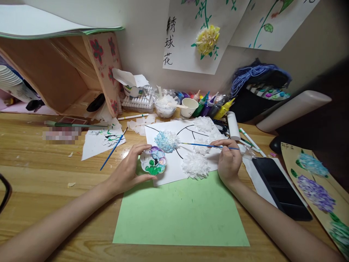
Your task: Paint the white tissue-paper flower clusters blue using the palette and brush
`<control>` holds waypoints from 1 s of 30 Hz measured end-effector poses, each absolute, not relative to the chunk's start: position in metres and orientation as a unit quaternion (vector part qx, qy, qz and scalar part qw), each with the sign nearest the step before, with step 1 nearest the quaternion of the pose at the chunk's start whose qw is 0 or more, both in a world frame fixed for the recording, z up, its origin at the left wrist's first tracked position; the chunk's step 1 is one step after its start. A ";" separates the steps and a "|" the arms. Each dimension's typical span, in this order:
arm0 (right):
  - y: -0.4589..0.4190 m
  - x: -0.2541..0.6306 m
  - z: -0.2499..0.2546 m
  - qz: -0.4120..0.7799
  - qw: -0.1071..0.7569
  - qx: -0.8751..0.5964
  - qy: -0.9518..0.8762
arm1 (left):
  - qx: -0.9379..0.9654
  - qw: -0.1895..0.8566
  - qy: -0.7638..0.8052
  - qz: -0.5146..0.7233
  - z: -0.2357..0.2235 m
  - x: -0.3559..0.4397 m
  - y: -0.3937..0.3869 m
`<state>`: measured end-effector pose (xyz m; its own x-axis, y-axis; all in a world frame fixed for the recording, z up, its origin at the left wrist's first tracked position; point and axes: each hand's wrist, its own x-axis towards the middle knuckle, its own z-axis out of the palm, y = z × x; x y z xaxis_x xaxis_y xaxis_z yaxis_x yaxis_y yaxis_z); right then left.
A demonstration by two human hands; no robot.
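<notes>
My left hand (128, 169) grips the edge of a small round paint palette (153, 160) with blue, purple and green paint. My right hand (229, 160) pinches a thin blue paintbrush (204, 145) whose tip reaches a blue-tinted tissue flower (167, 141). That flower sits on a white sheet (169, 174) with black drawn stems and several white tissue flowers (195, 166). A light green sheet (181, 211) lies in front of it, between my forearms.
A second blue brush (113, 149) lies left on a paint-smeared paper scrap (95, 143). Paint bottles (215, 103), a paper cup (189, 107) and a bowl of tissue (165, 105) stand at the back. A black tablet (280, 187) and painted flower strip (316, 182) lie right.
</notes>
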<state>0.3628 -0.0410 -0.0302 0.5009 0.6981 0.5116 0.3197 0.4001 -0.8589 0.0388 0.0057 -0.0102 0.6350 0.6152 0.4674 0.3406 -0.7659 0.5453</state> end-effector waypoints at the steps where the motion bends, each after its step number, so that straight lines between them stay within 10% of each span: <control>1: -0.041 0.363 -0.030 0.136 0.688 -0.528 -0.480 | 0.880 0.208 0.272 0.329 -0.010 0.039 0.005; 30: -0.044 0.361 -0.025 0.108 0.696 -0.510 -0.494 | 0.877 0.205 0.281 0.331 -0.011 0.039 0.005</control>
<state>0.3605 -0.0440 -0.0253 0.4880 0.6551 0.5768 0.3534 0.4560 -0.8168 0.0385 0.0049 -0.0106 0.6231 0.6288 0.4652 0.3576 -0.7580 0.5455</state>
